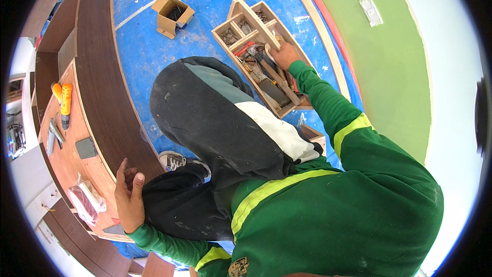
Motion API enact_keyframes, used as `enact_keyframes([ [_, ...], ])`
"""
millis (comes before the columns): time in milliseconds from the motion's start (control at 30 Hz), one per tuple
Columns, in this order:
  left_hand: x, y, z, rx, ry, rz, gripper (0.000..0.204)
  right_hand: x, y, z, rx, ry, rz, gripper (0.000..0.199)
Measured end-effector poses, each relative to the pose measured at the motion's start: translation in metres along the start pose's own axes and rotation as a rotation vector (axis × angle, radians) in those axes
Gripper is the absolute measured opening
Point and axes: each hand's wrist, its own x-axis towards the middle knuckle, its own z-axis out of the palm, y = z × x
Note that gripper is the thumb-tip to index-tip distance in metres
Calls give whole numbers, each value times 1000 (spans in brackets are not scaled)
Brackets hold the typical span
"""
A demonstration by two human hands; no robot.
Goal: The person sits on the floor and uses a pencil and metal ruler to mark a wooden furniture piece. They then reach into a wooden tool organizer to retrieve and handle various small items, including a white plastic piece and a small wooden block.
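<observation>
A wooden toolbox [294,32] with a central bar handle [260,29] lies on the floor ahead, right of my bent knee. My right hand [285,55] is closed round that handle, its fingers curled over the near side; the sleeve hides the handle's rear part. Inside the box lie a hammer [272,74], several other hand tools and small compartments of screws or nails [229,36]. At lower left my left hand [130,195] is open and empty, fingers up and thumb apart, beside the edge of a laid-down wooden cabinet [100,166].
On the cabinet are a yellow drill [66,103], a grey metal tool [53,134], a dark square piece [85,148] and a plastic-wrapped package [88,198]. An opened cardboard box [167,22] of dark fasteners sits on the blue floor sheet [134,72]. A green wall [394,66] borders the right.
</observation>
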Motion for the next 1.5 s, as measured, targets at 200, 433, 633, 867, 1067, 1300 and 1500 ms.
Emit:
enact_keyframes([
  [200, 1, -1, 1, -8, 3, 11, 63, 0, 2, 0, 11, 8, -2, 62],
  [433, -1, 5, -1, 6, -3, -18, 71, -1, -3, -1, -1, 2, 13, 59],
  [633, 0, 2, -1, 26, -1, 2, 69, 2, 1, 1, 5, 15, 12, 59],
  [867, 0, 3, -1, 41, 1, 13, 68, 0, 0, -1, 4, 20, 18, 61],
  [1067, 0, 6, -1, 5, -5, -9, 68, -1, -2, -2, 21, -2, 18, 62],
  [1300, 1, -1, 0, 22, 0, 23, 66, 0, -2, -2, 6, -3, 20, 63],
  [1500, 0, 5, -1, 30, 3, 14, 71, 1, 1, -1, -2, -12, 23, 63],
])
